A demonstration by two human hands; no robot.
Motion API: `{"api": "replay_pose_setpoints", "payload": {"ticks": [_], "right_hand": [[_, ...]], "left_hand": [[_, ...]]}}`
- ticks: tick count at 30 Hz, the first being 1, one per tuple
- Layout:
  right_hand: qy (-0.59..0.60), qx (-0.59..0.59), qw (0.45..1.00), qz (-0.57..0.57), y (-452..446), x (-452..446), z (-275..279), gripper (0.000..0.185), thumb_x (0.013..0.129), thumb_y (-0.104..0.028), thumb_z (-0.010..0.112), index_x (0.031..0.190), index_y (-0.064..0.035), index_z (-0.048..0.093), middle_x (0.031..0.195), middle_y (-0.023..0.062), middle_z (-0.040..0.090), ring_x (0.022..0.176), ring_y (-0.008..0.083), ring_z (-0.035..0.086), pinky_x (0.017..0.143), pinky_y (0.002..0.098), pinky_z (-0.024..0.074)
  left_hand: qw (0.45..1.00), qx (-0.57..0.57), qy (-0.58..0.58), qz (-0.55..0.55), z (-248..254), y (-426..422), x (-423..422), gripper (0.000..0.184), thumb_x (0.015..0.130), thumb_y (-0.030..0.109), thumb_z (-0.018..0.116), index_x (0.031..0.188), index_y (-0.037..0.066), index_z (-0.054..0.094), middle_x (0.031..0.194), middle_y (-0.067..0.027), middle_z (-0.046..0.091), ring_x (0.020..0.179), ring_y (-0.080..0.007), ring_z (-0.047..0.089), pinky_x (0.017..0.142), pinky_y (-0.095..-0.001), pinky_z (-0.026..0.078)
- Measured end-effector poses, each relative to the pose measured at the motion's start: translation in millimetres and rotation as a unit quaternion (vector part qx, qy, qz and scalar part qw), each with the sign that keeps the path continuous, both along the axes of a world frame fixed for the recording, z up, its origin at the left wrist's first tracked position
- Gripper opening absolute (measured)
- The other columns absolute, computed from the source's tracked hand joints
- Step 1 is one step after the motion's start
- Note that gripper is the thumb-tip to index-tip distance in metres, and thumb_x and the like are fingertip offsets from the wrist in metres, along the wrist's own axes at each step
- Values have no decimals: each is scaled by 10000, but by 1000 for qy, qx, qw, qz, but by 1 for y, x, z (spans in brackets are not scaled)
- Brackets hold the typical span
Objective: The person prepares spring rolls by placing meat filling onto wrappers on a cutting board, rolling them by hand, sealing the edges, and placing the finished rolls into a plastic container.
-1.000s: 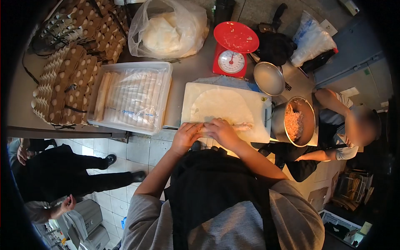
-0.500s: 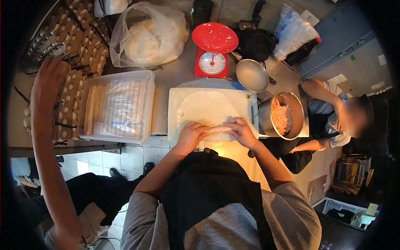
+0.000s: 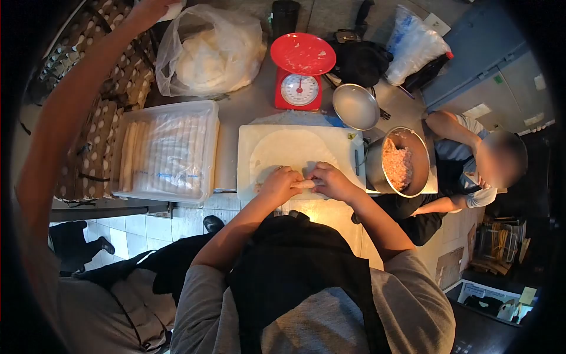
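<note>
A large, thin, round wrapper sheet point(image 3: 290, 148) lies on a white cutting board point(image 3: 244, 141) in front of me. Along the sheet's near edge is a pale, rolled-up part, the roll point(image 3: 305, 184). My left hand point(image 3: 279, 185) has its fingers closed on the roll's left part. Curled over the right part of the same roll is my right hand point(image 3: 331, 182). Only a short stretch of the roll shows between the hands; its ends are hidden. A metal pot point(image 3: 420, 154) of pinkish minced filling point(image 3: 397, 168) stands right of the board.
Left of the board is a clear plastic box point(image 3: 213, 127) of long rolls. Behind stand a red scale point(image 3: 299, 88), a bag of pale sheets point(image 3: 221, 56) and a metal bowl point(image 3: 356, 107). A co-worker's arm point(image 3: 65, 100) stretches over egg trays point(image 3: 88, 168); another person point(image 3: 466, 153) sits at right.
My hands have drawn closer together on the roll, leaving less of it showing. At left, the co-worker's arm has reached farther up, toward the back, and that person's body has moved nearer.
</note>
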State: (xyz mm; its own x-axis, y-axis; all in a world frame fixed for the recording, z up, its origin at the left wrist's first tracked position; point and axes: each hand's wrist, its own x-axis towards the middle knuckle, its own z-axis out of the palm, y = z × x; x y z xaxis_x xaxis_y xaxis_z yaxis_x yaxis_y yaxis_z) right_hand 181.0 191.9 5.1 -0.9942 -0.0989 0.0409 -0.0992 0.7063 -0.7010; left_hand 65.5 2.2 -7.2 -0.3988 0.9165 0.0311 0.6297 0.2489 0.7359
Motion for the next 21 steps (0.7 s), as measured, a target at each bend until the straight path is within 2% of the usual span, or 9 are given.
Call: {"api": "replay_pose_setpoints", "payload": {"ticks": [2,6,9,11,13,15,19,21], "right_hand": [[-1,1,1000,-6,0,2,-1,358,615,-96,798,923,-72,617,896,112,564,901,324,554,785,410,466],[-14,31,999,15,2,-6,5,383,595,-135,808,920,-79,614,879,133,585,861,340,571,763,417,473],[35,127,991,38,-3,-11,18,428,580,-185,821,949,-77,633,891,131,606,885,345,584,781,428,477],[7,57,998,29,-7,-13,9,413,596,-155,819,953,-72,630,894,128,608,913,334,580,797,425,468],[14,45,998,35,-14,-15,10,388,607,-136,813,941,-74,626,895,128,608,900,336,578,788,417,470],[12,44,999,19,-15,-15,8,379,610,-133,811,934,-76,624,893,126,608,899,338,578,786,414,471],[11,66,997,27,-17,-13,10,381,623,-137,811,944,-80,614,888,121,610,905,337,579,795,418,469],[-30,54,998,30,-15,-17,14,390,640,-148,815,961,-81,605,914,126,612,927,333,575,813,423,460]], "left_hand": [[999,-21,-25,2,-1,2,0,300,678,174,779,941,78,671,936,-102,622,922,-315,593,828,-416,471],[999,22,39,-11,-4,1,0,343,649,163,784,964,89,671,939,-109,626,936,-313,592,853,-423,466],[997,46,47,27,-14,-5,-4,352,623,164,781,949,82,674,934,-115,630,944,-319,590,863,-437,459],[999,-35,14,-28,-6,-8,-12,366,654,182,798,979,90,656,953,-122,623,945,-335,597,856,-430,473],[999,-47,3,-22,4,-11,-13,368,655,178,794,983,87,654,948,-122,626,938,-335,603,854,-433,473],[1000,-13,8,-2,-1,-13,-10,352,659,165,788,976,89,654,943,-121,627,940,-328,600,852,-434,469],[998,-55,-2,-17,-14,-7,-12,339,657,172,777,963,96,654,928,-118,625,946,-325,589,852,-431,463],[1000,14,1,13,-45,-7,-7,339,663,180,768,972,98,654,933,-118,624,944,-324,585,855,-441,457]]}}
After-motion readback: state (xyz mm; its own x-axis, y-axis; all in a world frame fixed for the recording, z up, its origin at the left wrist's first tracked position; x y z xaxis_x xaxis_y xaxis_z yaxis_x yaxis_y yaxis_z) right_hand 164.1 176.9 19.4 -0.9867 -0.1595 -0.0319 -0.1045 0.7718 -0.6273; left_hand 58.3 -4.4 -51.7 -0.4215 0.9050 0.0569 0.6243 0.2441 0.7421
